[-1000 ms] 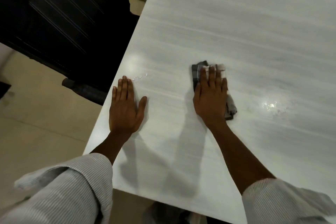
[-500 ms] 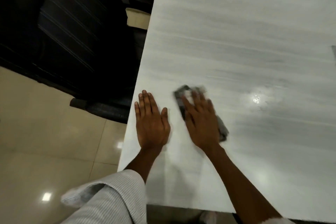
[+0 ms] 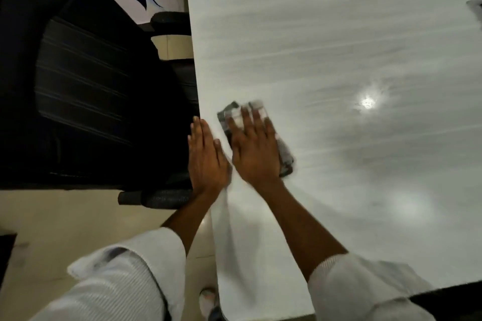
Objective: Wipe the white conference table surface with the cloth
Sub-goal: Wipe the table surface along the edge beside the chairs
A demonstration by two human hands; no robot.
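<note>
The cloth (image 3: 257,135), a grey and white checked rag folded into a small pad, lies flat on the white table (image 3: 339,47) close to its left edge. Most of it is hidden under the right hand (image 3: 254,150); only its far end shows past the fingertips, and a dark corner sticks out at the hand's right side near the wrist. The right hand lies palm down on the cloth with its fingers straight and slightly spread, pressing it against the tabletop rather than curling round it. The cloth's far end is blurred.

Just beside it, the left hand (image 3: 206,157) lies flat at the very edge of the table, fingers straight and held together, thumb close to the right hand. It holds nothing. Both forearms are bare up to rolled white ribbed sleeves (image 3: 135,276) at the bottom of the view.

The tabletop carries faint grey streaks along its length and a bright spot of reflected light (image 3: 367,103) to the right of the hands. A black chair (image 3: 86,81) stands against the table's left edge, its armrest (image 3: 156,198) just below the left hand. Beige floor tiles (image 3: 65,224) show beneath it.
</note>
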